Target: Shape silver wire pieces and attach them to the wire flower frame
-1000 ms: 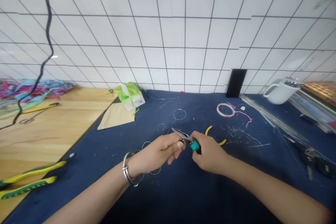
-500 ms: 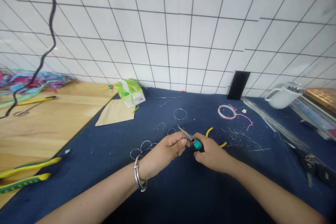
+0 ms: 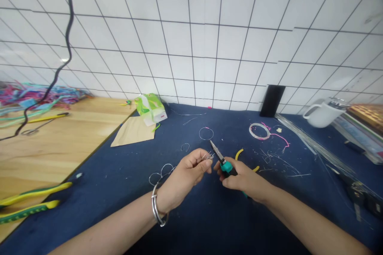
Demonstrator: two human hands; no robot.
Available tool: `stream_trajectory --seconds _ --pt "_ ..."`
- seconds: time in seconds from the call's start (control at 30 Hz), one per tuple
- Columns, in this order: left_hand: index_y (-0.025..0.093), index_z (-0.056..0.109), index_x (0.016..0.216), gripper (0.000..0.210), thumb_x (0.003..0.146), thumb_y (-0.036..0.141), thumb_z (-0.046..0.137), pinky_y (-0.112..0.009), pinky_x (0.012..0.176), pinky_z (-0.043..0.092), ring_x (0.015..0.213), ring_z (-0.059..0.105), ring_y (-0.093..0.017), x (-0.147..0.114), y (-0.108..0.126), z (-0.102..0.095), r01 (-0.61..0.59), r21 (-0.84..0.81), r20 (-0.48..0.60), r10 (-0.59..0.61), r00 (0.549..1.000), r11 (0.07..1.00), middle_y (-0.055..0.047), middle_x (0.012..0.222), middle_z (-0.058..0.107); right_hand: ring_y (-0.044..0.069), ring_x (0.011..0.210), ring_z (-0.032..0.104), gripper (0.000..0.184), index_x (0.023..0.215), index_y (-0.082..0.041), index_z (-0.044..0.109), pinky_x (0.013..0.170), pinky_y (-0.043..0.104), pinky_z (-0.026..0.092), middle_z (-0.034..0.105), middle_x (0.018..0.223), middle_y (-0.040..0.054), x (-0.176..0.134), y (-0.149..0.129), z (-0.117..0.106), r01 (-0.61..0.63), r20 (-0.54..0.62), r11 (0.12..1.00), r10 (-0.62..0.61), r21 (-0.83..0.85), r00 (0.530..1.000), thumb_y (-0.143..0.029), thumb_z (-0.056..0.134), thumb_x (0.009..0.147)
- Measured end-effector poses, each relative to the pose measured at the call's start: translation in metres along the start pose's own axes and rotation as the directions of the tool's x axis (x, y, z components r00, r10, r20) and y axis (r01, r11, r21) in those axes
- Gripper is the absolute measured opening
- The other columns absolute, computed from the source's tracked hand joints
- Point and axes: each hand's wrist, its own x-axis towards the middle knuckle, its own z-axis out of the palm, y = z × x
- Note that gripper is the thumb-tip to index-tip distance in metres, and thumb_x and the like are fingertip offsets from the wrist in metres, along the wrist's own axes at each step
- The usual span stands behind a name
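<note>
A big white tiled wall (image 3: 206, 44) stands at the back. In front of it lies a wide dark blue cloth (image 3: 113, 175), next to a pale wooden top (image 3: 60, 147).

Two bare hands meet over the cloth. The right hand (image 3: 243, 179) has its fingers bent around the grips of a pair of long-nosed pliers with teal and black handles (image 3: 223, 161). The nose points up and a bit left, and its two sides look close together. The left hand (image 3: 191, 169) pinches a little bunch of thin silver wires (image 3: 211, 156) between its thumb and fingers, just beside the pliers. The wire ends poke out toward the nose, but I cannot tell if they touch it.

It looks like the wires are being bent or tidied. I think the next move calls for a firm pinch on the left and the tips lined up with one wire end.

On the cloth, near the left wrist, sit round silver wire loops (image 3: 161, 174). Farther back is one thin wire ring (image 3: 206, 128).

The green and white soft pack (image 3: 151, 107) has a small red mark (image 3: 162, 116), too tiny to read. I can't read words anywhere else.
</note>
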Motion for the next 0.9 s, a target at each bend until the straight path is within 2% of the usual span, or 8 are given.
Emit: stream_trajectory --seconds 0.4,0.67,0.73,0.9 --pt "0.018 0.046 0.085 0.019 0.081 0.032 0.058 -0.017 0.039 0.016 0.043 0.023 -0.001 -0.0005 -0.0003 0.0014 -0.002 -0.072 0.026 0.004 1.0 0.997 0.006 0.066 0.047 0.016 0.082 0.053 0.032 0.096 -0.02 0.055 0.073 0.03 0.04 0.054 0.085 -0.0001 -0.0026 -0.0004 0.0024 -0.004 0.039 0.997 0.001 0.073 0.999 -0.009 0.052 0.066" --pt "0.016 0.045 0.078 0.021 0.079 0.031 0.061 -0.018 0.038 0.015 0.042 0.022 -0.002 -0.0026 0.003 0.001 0.0 -0.066 0.047 0.004 0.999 0.998 0.008 0.06 0.038 0.015 0.079 0.051 0.03 0.094 -0.019 0.056 0.069 0.028 0.039 0.054 0.083 -0.0007 -0.0012 0.0019 0.0019 -0.01 0.06 0.996 0.005 0.088 0.998 -0.009 0.055 0.066" --pt "0.017 0.045 0.078 0.021 0.079 0.031 0.061 -0.018 0.038 0.015 0.042 0.022 -0.002 -0.0023 0.0021 0.0002 0.008 -0.065 0.058 -0.004 0.998 0.998 0.008 0.06 0.037 0.015 0.078 0.051 0.029 0.094 -0.02 0.055 0.068 0.027 0.038 0.053 0.082 -0.0011 -0.0007 0.0026 0.0019 0.017 0.031 0.997 -0.019 0.072 0.999 -0.009 0.055 0.067" --pt "0.017 0.046 0.079 0.018 0.079 0.028 0.06 -0.018 0.04 0.016 0.044 0.022 -0.002 -0.0016 0.0014 0.0007 0.018 -0.021 0.06 -0.017 0.998 1.0 0.008 0.061 0.035 0.012 0.073 0.047 0.018 0.093 -0.02 0.051 0.068 0.026 0.038 0.051 0.08 -0.002 -0.0017 -0.0014 0.0025 0.161 -0.145 0.987 -0.161 -0.013 0.976 -0.017 0.055 0.076"
